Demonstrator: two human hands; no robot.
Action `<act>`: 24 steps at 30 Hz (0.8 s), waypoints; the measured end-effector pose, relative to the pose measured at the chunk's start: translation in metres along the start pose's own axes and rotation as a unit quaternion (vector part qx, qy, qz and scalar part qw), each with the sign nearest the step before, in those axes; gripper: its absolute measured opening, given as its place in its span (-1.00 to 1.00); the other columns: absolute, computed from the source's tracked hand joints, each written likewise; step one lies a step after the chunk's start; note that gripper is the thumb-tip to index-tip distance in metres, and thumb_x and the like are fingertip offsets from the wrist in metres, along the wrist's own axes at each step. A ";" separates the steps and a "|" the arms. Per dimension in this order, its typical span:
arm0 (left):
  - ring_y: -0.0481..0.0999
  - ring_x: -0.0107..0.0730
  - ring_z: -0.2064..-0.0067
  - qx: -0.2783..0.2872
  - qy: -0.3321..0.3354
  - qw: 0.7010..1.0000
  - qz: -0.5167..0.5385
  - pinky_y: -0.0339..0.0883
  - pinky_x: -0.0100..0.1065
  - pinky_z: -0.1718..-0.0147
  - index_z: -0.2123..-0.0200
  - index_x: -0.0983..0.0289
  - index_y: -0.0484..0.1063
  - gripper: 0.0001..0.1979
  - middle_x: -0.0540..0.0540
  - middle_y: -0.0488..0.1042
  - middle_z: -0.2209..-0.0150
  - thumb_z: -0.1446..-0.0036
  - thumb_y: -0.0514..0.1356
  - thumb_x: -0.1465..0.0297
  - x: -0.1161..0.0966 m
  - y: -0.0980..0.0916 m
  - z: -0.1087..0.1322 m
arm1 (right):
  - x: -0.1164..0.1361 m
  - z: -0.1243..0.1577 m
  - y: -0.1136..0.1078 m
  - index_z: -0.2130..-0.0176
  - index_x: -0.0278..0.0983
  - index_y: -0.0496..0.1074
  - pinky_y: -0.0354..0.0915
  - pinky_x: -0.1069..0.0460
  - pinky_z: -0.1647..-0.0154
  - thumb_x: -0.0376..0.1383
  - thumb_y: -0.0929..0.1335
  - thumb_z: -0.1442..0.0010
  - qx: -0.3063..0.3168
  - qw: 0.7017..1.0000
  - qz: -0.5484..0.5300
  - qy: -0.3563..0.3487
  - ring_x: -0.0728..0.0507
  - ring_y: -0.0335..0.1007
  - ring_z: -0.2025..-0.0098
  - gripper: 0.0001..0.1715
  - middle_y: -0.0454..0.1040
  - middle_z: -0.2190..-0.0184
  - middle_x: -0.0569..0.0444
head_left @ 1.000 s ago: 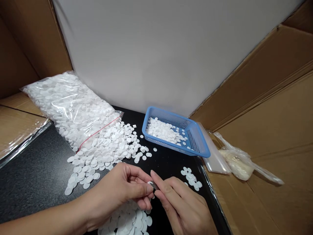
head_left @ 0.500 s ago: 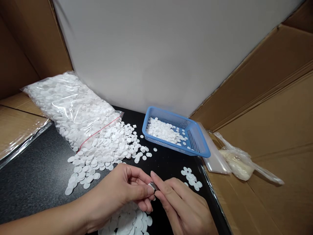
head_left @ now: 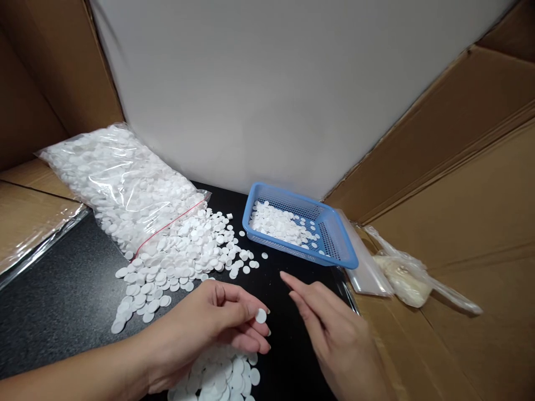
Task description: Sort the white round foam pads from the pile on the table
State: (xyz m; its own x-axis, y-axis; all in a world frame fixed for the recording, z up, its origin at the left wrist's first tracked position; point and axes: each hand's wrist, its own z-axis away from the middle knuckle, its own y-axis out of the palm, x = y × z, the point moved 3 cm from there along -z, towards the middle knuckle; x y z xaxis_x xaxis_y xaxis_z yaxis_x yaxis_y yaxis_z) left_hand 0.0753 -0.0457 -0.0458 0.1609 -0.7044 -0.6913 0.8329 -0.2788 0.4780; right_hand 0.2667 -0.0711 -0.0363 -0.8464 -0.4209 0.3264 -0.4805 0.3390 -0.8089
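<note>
Between the thumb and fingers of my left hand (head_left: 217, 326) is a white disc (head_left: 261, 316), its flat face showing. My right hand (head_left: 334, 328) is a short way to the right, slightly blurred, its index finger and thumb a little apart and no object visible between them. Beneath my left hand lies a heap of white discs (head_left: 228, 376). A larger pile of discs (head_left: 184, 250) spills from a clear plastic bag (head_left: 121, 178) at the left. The blue basket (head_left: 301, 256) behind my hands holds more discs.
The black table (head_left: 54, 289) has a cardboard surface (head_left: 422, 356) on its right. Clear plastic sheets (head_left: 371, 278) and a tied bag with pale contents (head_left: 407, 281) lie there. A white wall (head_left: 267, 100) stands behind, with cardboard on both sides.
My right hand has moved right, away from my left hand, and no longer touches what was between them. It now covers the small group of discs at the right. The disc's face now shows.
</note>
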 end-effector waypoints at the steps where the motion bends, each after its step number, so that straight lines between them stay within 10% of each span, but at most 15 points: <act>1: 0.67 -0.40 0.37 -0.005 -0.002 1.000 0.006 0.49 -0.47 0.29 0.36 0.34 0.60 -0.66 0.11 0.67 0.40 0.03 0.46 0.16 -0.001 0.000 0.000 | -0.007 -0.001 -0.001 -0.08 -0.26 0.52 0.33 0.11 0.50 -0.19 0.16 -0.50 0.000 1.000 0.014 0.016 -0.02 0.46 0.51 -0.56 0.47 0.46 0.12; 14: 0.48 -0.48 0.46 0.011 0.053 0.990 -0.132 0.32 -0.47 0.40 0.44 0.29 0.48 -0.65 -0.03 0.54 0.49 0.05 0.46 0.15 -0.028 -0.005 0.006 | -0.042 0.007 0.018 -0.03 -0.26 0.52 0.30 0.03 0.61 0.06 -0.01 -0.48 0.052 0.991 0.107 0.059 -0.09 0.48 0.54 -0.26 0.45 0.39 0.04; 18: 0.40 -0.42 0.38 -0.058 0.184 0.894 -0.405 0.22 -0.45 0.40 0.42 0.24 0.55 -0.78 -0.04 0.49 0.44 -0.13 0.32 0.21 -0.054 -0.025 0.026 | -0.049 0.009 0.028 0.04 -0.33 0.56 0.20 0.02 0.66 0.02 -0.06 -0.49 0.035 0.981 0.189 0.023 -0.09 0.39 0.59 -0.18 0.39 0.45 0.03; 24: 0.43 -0.40 0.39 -0.084 0.115 0.829 -0.541 0.18 -0.45 0.44 0.43 0.25 0.54 -0.85 0.00 0.48 0.43 -0.17 0.23 0.37 -0.014 -0.061 0.038 | -0.048 0.010 0.043 0.06 -0.38 0.56 0.28 -0.01 0.49 -0.13 -0.05 -0.52 0.041 0.969 0.242 -0.031 -0.17 0.42 0.42 -0.25 0.39 0.46 -0.03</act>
State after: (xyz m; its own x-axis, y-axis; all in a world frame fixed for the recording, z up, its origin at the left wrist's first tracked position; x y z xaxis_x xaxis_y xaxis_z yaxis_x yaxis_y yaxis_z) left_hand 0.0025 -0.0437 -0.0453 -0.6470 0.0474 -0.7610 0.6148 -0.5580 -0.5575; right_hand 0.2892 -0.0444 -0.0918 -0.9516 -0.2792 -0.1283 -0.0087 0.4419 -0.8970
